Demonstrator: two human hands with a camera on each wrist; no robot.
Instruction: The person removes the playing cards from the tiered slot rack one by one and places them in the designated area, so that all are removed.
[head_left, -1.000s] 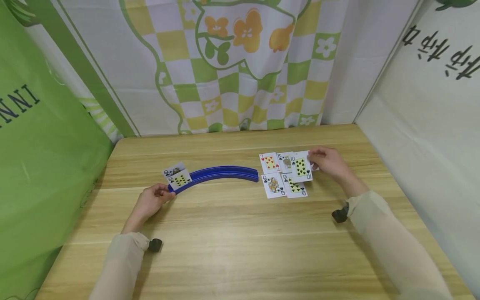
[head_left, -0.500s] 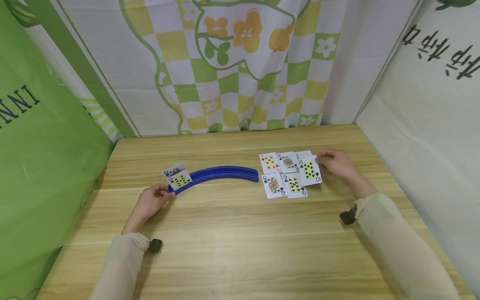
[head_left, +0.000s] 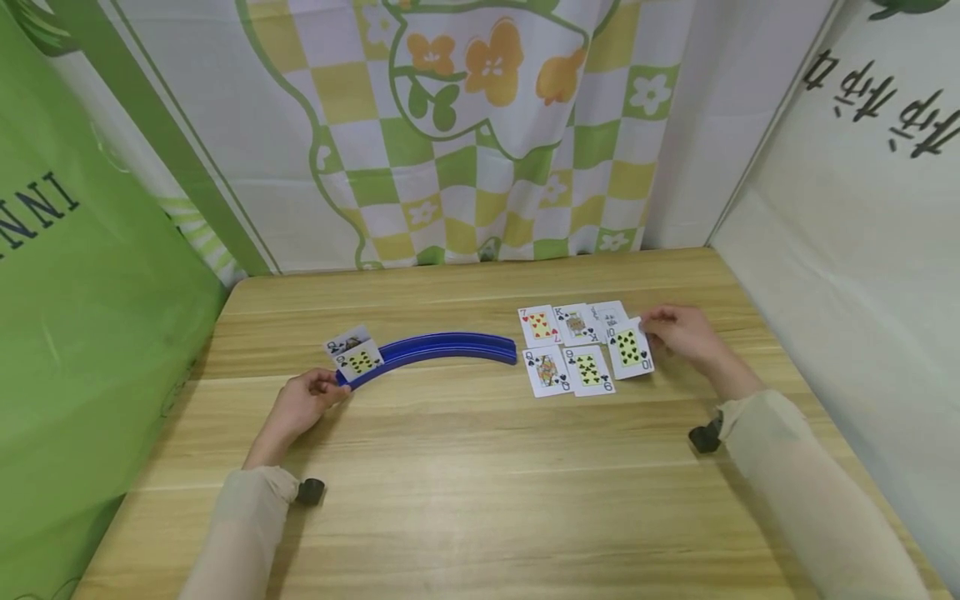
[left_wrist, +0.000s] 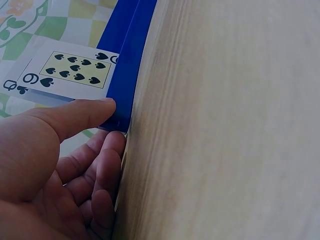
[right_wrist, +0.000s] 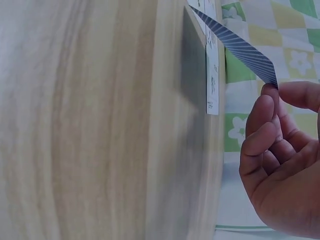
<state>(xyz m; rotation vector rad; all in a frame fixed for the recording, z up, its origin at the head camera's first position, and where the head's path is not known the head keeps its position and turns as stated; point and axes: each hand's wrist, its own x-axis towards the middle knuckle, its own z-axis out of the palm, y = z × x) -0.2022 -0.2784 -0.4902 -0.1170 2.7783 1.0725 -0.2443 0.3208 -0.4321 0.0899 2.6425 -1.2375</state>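
My left hand (head_left: 300, 404) pinches the left end of a curved blue card holder (head_left: 450, 342), thumb on its front face in the left wrist view. In that end stand a nine of spades (left_wrist: 75, 70) and, behind it, a queen (head_left: 347, 340), mostly covered. At the right, my right hand (head_left: 686, 337) pinches the upper right corner of a black ten card (head_left: 628, 352) between thumb and fingers. The ten is tilted, its striped back (right_wrist: 240, 45) showing in the right wrist view, with its lower part near the tabletop.
Left of the ten lie a seven of hearts (head_left: 538, 325), a king (head_left: 575, 324), a queen of spades (head_left: 547, 372) and a black nine (head_left: 590, 371), face up. A black-and-white card (head_left: 609, 313) is partly behind the ten. A patterned curtain (head_left: 480, 183) hangs beyond the wooden table (head_left: 450, 500).
My right hand has drawn the ten to the right and slightly nearer, off the king and nine, uncovering part of the black-and-white card. My left hand and the card holder have stayed still.
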